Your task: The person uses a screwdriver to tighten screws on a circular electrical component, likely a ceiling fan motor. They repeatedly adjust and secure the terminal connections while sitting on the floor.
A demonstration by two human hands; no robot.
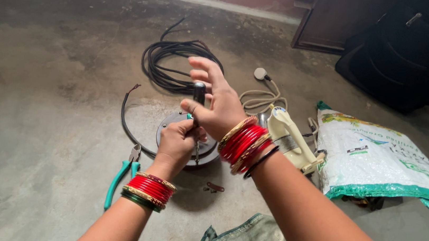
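Observation:
My right hand grips the dark handle of a screwdriver that stands upright, its shaft pointing down. My left hand is closed around the lower shaft just above a round dark metal disc lying on the concrete floor. Both wrists wear red and gold bangles. The screwdriver's tip is hidden behind my left hand.
A black cable coil lies behind the disc. Green-handled pliers rest at the left. A cream iron with its cord and a white and green woven sack sit at the right. A dark bag stands far right. Small screws lie near the disc.

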